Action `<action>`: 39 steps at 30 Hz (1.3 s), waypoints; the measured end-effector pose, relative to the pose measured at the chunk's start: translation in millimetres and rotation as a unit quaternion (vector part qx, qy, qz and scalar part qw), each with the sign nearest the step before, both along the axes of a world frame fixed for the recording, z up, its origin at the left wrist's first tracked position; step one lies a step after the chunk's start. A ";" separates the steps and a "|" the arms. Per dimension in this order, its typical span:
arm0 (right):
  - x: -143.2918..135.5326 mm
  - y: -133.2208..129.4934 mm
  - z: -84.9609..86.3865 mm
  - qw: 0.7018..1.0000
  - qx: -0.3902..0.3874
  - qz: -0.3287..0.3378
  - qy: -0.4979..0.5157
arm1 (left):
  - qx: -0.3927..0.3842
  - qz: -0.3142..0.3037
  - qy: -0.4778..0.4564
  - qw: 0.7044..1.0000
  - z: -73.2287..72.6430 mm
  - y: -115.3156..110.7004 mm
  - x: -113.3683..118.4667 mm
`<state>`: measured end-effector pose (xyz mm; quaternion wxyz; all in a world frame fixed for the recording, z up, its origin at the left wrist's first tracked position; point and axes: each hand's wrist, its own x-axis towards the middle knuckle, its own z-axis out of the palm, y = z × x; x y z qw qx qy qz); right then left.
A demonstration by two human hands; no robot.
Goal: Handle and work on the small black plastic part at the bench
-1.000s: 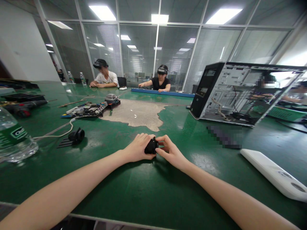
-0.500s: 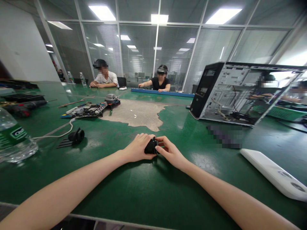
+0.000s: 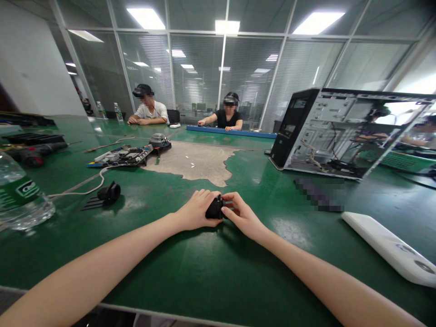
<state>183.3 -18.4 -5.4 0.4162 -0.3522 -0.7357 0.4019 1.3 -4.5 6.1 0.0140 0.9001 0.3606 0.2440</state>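
Still, left fingers (image 3: 205, 194) gripping a black part (image 3: 213, 209), right fingers (image 3: 232, 197) pinching its end, scarcely moved.

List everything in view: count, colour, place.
Held part: one, black, between both hands
Pronged part: one, black, left
Bottles: three, clear, left
Circuit board: one, mixed colours, mid-left
Cable: one, white, mid-left
Drill-like tool: one, dark, left edge
Computer case: one, black and silver, right
Flat device: one, white, near right
Blurred item: one, dark, right
Basket: one, green, behind case
Bar: one, blue, far side
Table: one, green, beneath
People: several, mixed clothing, across, right
Left hand: one, around held part
Right hand: one, at held part
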 end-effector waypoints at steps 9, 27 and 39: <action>0.4 -3.9 4.4 1.000 0.014 0.017 -0.001 | 0.013 0.005 0.011 1.000 -0.7 0.0 -0.5; 0.6 -4.1 4.4 1.000 0.014 0.019 -0.009 | 0.011 0.001 0.007 1.000 -0.2 -0.8 0.2; -0.1 -2.9 2.5 1.000 0.015 0.001 -0.013 | -0.005 -0.001 -0.003 1.000 0.6 -0.8 0.1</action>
